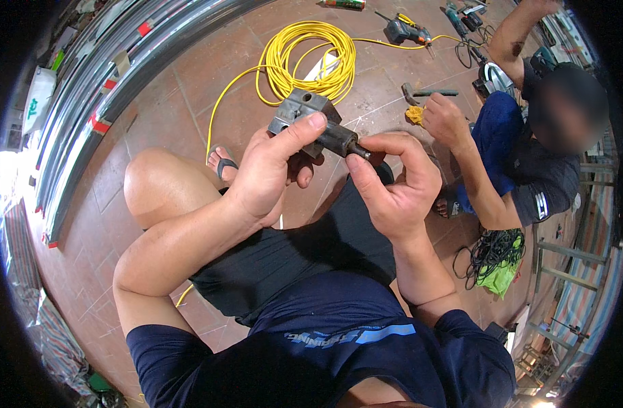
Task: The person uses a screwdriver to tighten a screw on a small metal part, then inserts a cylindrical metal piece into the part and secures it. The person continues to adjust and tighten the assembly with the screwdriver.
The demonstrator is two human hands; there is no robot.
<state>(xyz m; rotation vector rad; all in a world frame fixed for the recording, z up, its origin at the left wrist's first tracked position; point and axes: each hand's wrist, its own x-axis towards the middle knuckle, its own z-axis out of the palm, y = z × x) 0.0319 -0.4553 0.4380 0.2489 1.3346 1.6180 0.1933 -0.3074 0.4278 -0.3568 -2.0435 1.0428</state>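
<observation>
Head view: metal block, dark cylinder and pin, held above the tiled floor.
Left grip: closed on the block, thumb on top.
Right grip: thumb and forefinger pinching the pin's end.
Risk: pin could slip and drop should the narrow pinch slacken; block could twist should the left hold loosen.

White glare is burning out the left edge, and a small bright spot is shining at the bottom right. The floor is looking evenly bright. The bars are glinting and bowing with fisheye distortion; black is filling the corners. The block is showing fairly sharp, the shorts are sinking into darkness, and heavy blur is covering the other person's head.
</observation>
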